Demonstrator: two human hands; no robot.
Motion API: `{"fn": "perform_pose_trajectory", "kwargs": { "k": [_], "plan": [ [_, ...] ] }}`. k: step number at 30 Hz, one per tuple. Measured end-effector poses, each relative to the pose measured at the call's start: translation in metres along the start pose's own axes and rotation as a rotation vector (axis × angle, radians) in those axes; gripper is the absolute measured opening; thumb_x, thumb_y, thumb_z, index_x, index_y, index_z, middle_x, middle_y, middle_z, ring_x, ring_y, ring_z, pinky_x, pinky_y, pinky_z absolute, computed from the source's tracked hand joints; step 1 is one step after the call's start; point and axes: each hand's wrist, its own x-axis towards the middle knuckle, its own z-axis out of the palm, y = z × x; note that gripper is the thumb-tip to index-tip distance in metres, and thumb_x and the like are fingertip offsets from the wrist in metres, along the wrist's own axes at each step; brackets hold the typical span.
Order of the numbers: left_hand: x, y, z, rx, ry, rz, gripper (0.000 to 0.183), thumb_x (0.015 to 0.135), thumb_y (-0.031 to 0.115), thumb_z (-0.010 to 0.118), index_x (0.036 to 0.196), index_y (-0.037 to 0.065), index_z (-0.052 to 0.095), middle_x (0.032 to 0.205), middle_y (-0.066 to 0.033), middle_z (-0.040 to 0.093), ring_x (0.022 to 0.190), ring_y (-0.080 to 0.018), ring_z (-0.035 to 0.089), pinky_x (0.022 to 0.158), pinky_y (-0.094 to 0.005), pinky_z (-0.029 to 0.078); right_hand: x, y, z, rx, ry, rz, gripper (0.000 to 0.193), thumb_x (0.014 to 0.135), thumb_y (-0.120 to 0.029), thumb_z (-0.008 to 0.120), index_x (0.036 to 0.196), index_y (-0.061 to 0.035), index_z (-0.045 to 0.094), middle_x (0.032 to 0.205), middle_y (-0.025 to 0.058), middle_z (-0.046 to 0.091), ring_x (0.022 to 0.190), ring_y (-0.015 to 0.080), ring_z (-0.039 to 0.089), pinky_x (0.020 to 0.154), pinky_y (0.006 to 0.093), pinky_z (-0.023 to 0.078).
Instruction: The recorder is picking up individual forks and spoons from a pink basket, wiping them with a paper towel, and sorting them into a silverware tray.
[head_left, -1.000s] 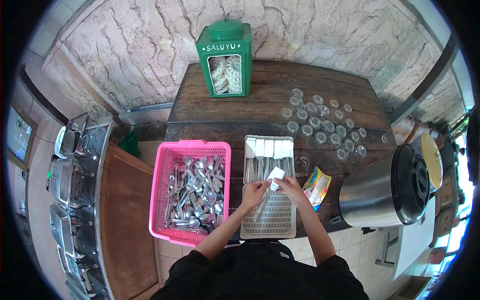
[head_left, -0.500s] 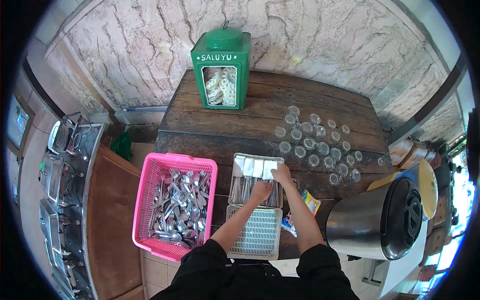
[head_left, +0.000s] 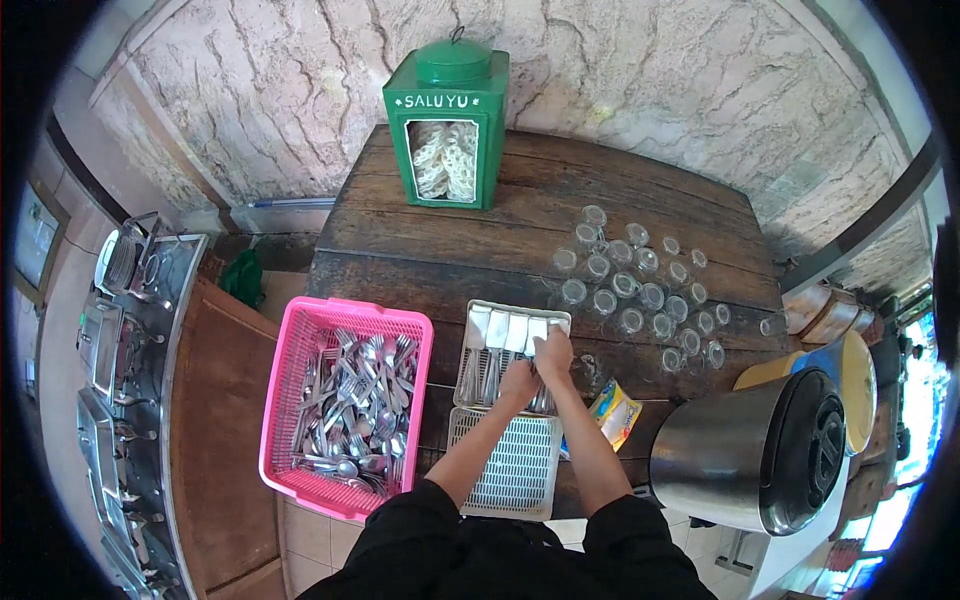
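A pale plastic cutlery box (head_left: 520, 307) lies on the wooden table before me, with several sets of cutlery side by side in it, their far ends in white paper sleeves (head_left: 496, 330). My right hand (head_left: 554, 356) is closed on the rightmost bundle, near its white sleeve. Close beside it, my left hand (head_left: 519, 381) has its fingers curled on the metal handles; my hands partly hide this bundle. A slotted pale lid (head_left: 506, 468) lies against the box's near side, below my forearms.
Left stands a pink basket (head_left: 428, 400) heaped with loose forks and spoons (head_left: 355, 410). Several glasses (head_left: 625, 286) stand far right. A colourful packet (head_left: 615, 418) lies by my right forearm, with a large steel container (head_left: 715, 445) beyond. A green tin (head_left: 492, 150) stands at the back.
My right hand has shifted slightly left and nearer, closer to my left hand. The left hand stays at nearly the same place. The whole view has shifted a little.
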Motion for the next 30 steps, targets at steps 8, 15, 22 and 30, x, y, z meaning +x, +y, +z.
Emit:
{"fn": "perform_pose_trajectory", "kwargs": {
  "k": [8, 15, 22, 30],
  "plan": [
    [-0.001, 0.001, 0.011, 0.079, 0.073, -0.062, 0.040, 0.074, 0.024, 0.062, 0.094, -0.007, 0.048, 0.095, -0.0260, 0.053, 0.085, -0.0394, 0.056, 0.073, -0.0447, 0.046, -0.008, 0.017, -0.001, 0.116, 0.105, -0.138, 0.025, 0.072, -0.013, 0.064, 0.091, -0.0052, 0.051, 0.096, 0.0146, 0.048, 0.086, 0.0347, 0.054, 0.072, 0.0431, 0.045],
    [-0.006, 0.005, 0.009, 0.106, 0.059, -0.039, 0.043, 0.071, 0.021, 0.065, 0.099, -0.005, 0.045, 0.102, -0.0234, 0.050, 0.096, -0.0367, 0.052, 0.079, -0.0423, 0.045, -0.005, 0.027, 0.001, 0.096, 0.132, -0.185, 0.019, 0.071, -0.005, 0.063, 0.088, -0.0027, 0.055, 0.088, 0.0140, 0.053, 0.078, 0.0287, 0.058, 0.070, 0.0367, 0.047],
    [-0.024, -0.015, -0.007, 0.032, 0.018, 0.132, 0.049, 0.070, 0.023, 0.066, 0.108, -0.002, 0.046, 0.105, -0.0209, 0.048, 0.101, -0.0356, 0.047, 0.087, -0.0410, 0.040, -0.035, 0.036, -0.045, 0.385, 0.186, -0.247, 0.019, 0.070, 0.002, 0.062, 0.087, -0.0028, 0.058, 0.083, 0.0108, 0.055, 0.068, 0.0201, 0.059, 0.062, 0.0289, 0.047],
    [-0.065, 0.004, -0.016, -0.061, -0.023, 0.504, 0.026, 0.072, 0.011, 0.062, 0.096, 0.003, 0.054, 0.095, -0.0157, 0.051, 0.095, -0.0325, 0.048, 0.084, -0.0388, 0.039, -0.149, 0.113, -0.096, 0.195, 0.228, -0.013, 0.027, 0.066, -0.011, 0.069, 0.088, -0.0037, 0.057, 0.088, 0.0131, 0.056, 0.078, 0.0278, 0.056, 0.072, 0.0354, 0.045]
  ]
}}
